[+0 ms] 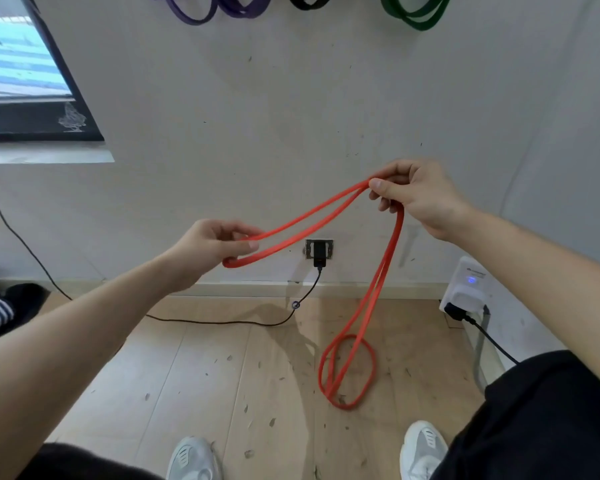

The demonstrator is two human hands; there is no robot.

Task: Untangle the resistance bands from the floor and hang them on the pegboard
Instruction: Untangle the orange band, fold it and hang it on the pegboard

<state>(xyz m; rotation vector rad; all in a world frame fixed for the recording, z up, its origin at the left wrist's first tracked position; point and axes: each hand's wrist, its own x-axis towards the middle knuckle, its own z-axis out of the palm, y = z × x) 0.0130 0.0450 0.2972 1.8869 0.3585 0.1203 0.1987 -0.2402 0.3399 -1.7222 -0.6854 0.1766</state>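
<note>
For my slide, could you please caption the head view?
Both hands, left hand and right hand, lift an orange band whose end loops on the floor.

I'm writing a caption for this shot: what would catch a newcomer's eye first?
The bright orange resistance band stands out at centre, stretched between the left hand and the higher right hand, with its lower end coiled on the wooden floor in front of the white shoes. Next come the purple bands, a black band and a green band hanging along the top of the white wall.
</note>
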